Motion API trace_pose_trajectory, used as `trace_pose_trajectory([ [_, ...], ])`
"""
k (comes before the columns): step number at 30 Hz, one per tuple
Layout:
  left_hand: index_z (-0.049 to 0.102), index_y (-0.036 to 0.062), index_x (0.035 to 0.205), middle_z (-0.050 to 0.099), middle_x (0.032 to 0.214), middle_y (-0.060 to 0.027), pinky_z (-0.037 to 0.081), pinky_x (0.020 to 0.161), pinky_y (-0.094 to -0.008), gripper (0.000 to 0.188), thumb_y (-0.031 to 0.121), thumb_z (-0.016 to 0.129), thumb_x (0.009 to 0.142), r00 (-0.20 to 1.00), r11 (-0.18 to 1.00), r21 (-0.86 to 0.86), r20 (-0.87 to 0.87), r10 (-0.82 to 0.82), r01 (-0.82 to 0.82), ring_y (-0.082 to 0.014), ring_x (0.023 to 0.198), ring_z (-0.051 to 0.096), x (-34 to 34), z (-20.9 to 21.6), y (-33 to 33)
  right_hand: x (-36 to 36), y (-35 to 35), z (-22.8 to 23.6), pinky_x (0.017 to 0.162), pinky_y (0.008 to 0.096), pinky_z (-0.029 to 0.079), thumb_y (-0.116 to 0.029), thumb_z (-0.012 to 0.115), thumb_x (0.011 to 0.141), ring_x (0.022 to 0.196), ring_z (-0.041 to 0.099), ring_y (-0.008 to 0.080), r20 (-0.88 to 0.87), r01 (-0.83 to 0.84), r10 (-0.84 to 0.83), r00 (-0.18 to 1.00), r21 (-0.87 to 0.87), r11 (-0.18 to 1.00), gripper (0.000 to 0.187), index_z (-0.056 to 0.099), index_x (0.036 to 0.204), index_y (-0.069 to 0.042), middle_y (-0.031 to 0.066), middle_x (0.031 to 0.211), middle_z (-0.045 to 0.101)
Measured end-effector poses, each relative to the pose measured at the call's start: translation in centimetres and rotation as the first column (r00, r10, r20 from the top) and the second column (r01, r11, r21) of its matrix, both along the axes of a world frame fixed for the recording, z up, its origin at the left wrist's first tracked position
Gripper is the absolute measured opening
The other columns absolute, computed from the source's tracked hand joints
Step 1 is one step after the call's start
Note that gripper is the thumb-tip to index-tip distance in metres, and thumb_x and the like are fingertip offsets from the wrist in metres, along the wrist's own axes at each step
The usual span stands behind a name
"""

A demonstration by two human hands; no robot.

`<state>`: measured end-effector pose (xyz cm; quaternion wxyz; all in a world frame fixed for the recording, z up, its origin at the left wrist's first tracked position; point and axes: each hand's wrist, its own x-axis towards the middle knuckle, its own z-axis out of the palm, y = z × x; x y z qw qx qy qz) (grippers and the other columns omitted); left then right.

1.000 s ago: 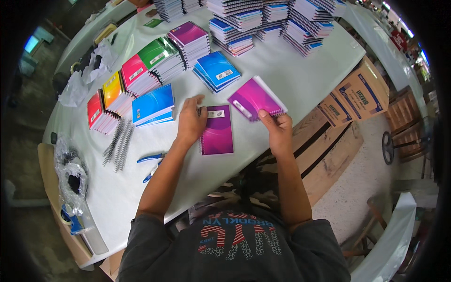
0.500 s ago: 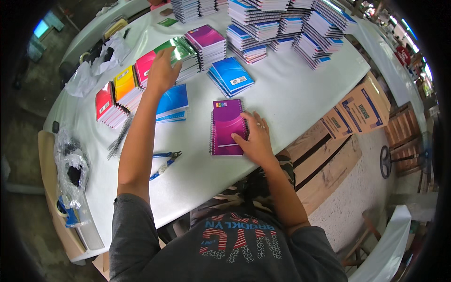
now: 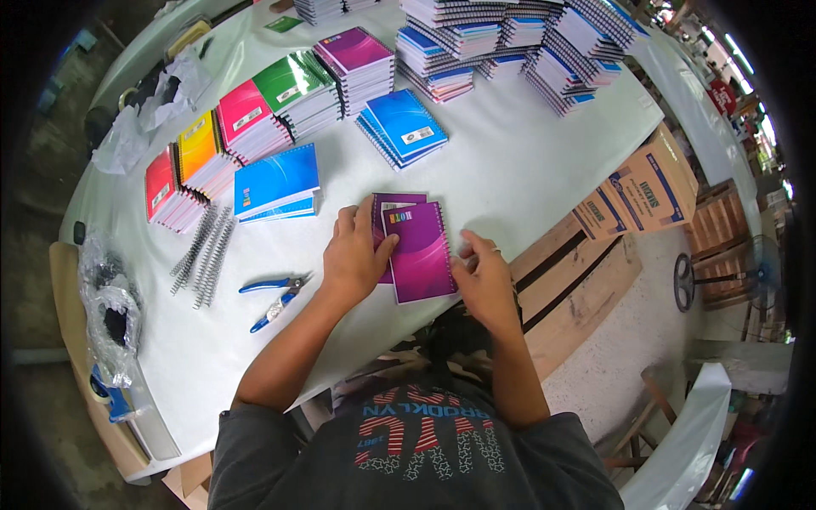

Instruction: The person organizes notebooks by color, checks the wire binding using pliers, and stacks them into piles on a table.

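Two purple spiral notebooks lie overlapping near the table's front edge, the upper one shifted right and toward me. My left hand grips them at the left side, thumb over the cover and fingers along the edge. Beside the upper notebook's coil, my right hand is open, thumb close to the edge and fingers bent apart. Whether its thumb touches the coil I cannot tell. To the left lie blue-handled pliers, a second blue-handled tool and loose wire coils.
A row of notebook stacks runs across the left: red, yellow, pink, green, purple. Blue notebooks and another blue pile lie nearer. Tall notebook stacks stand behind. A cardboard box sits right.
My left hand has come back from the green stack to the purple notebooks. The upper notebook now sits further right and nearer me. My right hand has slid off its cover to the edge.
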<state>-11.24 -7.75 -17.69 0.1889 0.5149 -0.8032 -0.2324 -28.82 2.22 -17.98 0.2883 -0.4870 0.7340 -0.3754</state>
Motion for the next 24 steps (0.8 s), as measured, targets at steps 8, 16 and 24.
trace_pose_trajectory([
  [8,0.043,-0.0029,0.122,0.056,0.103,-0.0128,0.047,0.079,-0.0293,0.05,0.006,0.065,0.079,0.87,0.874,0.47,-0.476,0.13,0.126,-0.0175,0.091,0.057,0.8,-0.7,-2.6,1.2,-1.6,-0.9,0.064,0.0349,0.047,-0.016,0.073,0.072,0.071,0.06,0.031,0.103,0.005,-0.005,0.995,-0.001,1.0,0.043,0.048,0.103,0.001,0.0137,0.077,0.06],
  [16,0.044,-0.002,0.116,0.057,0.109,-0.0116,0.043,0.087,-0.0279,0.033,0.005,0.058,0.086,0.543,0.843,0.411,-0.821,0.178,0.346,-0.0148,0.1,0.053,0.8,0.8,-2.5,2.6,-4.3,-0.5,0.075,0.0309,0.047,-0.016,0.069,0.078,0.085,0.061,0.0195,0.41,0.047,0.032,0.911,-0.182,0.982,0.046,0.045,0.113,0.002,0.0118,0.092,0.062],
  [24,0.049,-0.0007,0.12,0.053,0.117,-0.0228,0.042,0.091,-0.0397,0.047,0.016,0.066,0.079,0.968,0.819,-0.561,-0.249,-0.024,-0.123,-0.0358,0.111,0.049,1.2,6.8,-14.0,2.9,-8.5,-3.0,0.086,0.0339,0.047,-0.009,0.057,0.084,0.1,0.057,0.02,0.978,-0.048,0.194,0.081,-0.19,0.981,0.04,0.043,0.12,0.001,0.0119,0.112,0.055],
])
